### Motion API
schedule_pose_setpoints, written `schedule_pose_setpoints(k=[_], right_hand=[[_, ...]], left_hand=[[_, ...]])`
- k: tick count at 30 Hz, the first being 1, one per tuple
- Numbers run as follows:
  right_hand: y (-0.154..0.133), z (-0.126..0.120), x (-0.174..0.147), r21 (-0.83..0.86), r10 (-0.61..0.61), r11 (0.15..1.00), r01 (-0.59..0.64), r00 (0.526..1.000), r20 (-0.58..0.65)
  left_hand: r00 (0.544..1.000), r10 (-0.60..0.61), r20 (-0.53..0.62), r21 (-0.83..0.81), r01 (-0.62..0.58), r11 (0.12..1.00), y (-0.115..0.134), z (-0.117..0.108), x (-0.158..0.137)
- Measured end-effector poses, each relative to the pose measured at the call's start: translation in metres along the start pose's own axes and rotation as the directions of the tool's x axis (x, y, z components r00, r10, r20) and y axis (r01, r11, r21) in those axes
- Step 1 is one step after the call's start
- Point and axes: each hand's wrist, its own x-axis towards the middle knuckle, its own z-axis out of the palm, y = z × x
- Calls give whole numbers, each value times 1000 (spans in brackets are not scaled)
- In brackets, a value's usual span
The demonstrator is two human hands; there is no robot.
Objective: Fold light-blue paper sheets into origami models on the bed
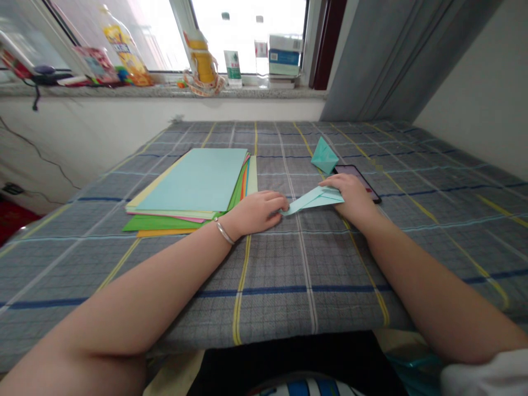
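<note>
A long, narrow piece of folded light-blue paper (310,199) spans the gap between my hands, low over the checked cloth. Its left tip is pinched in the fingers of my left hand (264,211), which wears a silver bangle at the wrist. My right hand (350,196) grips the wider right end, with its fingers closed along the far edge. Just beyond that hand stands a pointed, folded teal paper shape (324,157). Part of a dark-edged phone (363,182) shows behind my right hand, which hides the rest.
A stack of coloured paper sheets (193,179) lies left of centre, light blue on top. The checked tablecloth (272,308) covers the surface. Along the windowsill (160,92) stand bottles, a tube (233,69) and a box (284,55). A grey curtain (388,60) hangs at the right.
</note>
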Motion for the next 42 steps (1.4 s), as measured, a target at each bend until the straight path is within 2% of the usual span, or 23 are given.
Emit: schedule_pose_setpoints(k=[4,8,10,14,18,22,26,29,31,33,38,42], right_hand=[[-8,2,-1,62,-40,998,34,994,100],[-11,-3,-6,75,69,994,-82,983,169],[-9,-8,-7,80,75,992,-95,971,226],[-6,-14,-7,118,-50,993,6,924,379],[-6,-14,-7,70,-95,995,70,887,453],[-12,-15,-8,-3,-96,994,106,912,399],[-32,-19,-6,-37,-207,974,222,949,236],[-51,-17,-6,-94,-333,931,352,927,172],[-60,-12,-6,-78,-408,900,430,891,199],[-63,-5,-7,-21,-436,890,455,866,246],[-53,9,-7,132,-396,918,374,873,283],[-52,10,-7,104,-402,915,389,869,288]], left_hand=[[996,-10,83,28,8,1000,-1,2,1],[992,-53,111,42,48,998,1,2,2],[991,-73,110,47,69,997,3,1,2],[987,-127,97,41,123,992,10,2,3],[958,-275,87,8,275,961,15,1,5],[891,-438,119,-51,446,893,15,-3,6],[842,-528,108,-88,537,839,12,-3,7],[827,-557,80,-118,562,818,10,-3,6],[820,-567,78,-151,572,806,10,-4,5],[815,-572,90,-189,578,794,10,-6,6],[786,-598,158,-270,617,740,4,-8,7],[769,-595,233,-330,638,696,-3,-5,6]])
